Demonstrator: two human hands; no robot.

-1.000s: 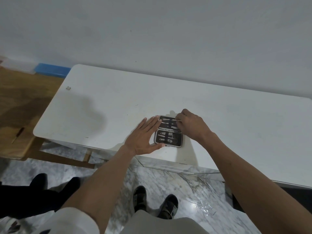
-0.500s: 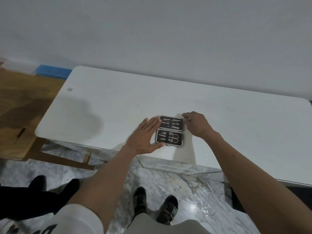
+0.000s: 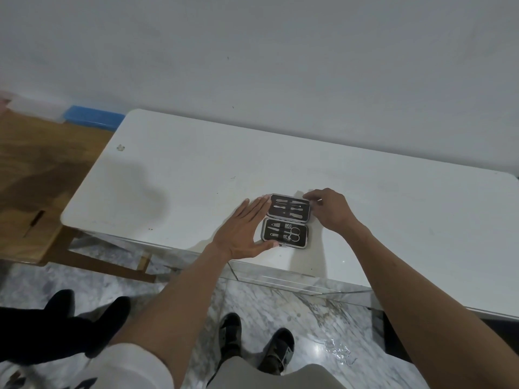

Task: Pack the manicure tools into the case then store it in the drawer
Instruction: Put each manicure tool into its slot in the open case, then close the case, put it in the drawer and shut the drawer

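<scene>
I see the case (image 3: 286, 220) lying open near the white surface's (image 3: 196, 178) near edge, tools inside. My left hand (image 3: 241, 231) rests spread against its left side; my right hand (image 3: 328, 209) pinches its far right corner.

Open case (image 3: 286, 220) on table (image 3: 393, 214), between both hands.

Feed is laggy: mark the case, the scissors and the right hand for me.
case (image 3: 288, 209): head view, lining of far half.
scissors (image 3: 295, 234): head view, finger loops.
right hand (image 3: 331, 210): head view, back of hand.
</scene>
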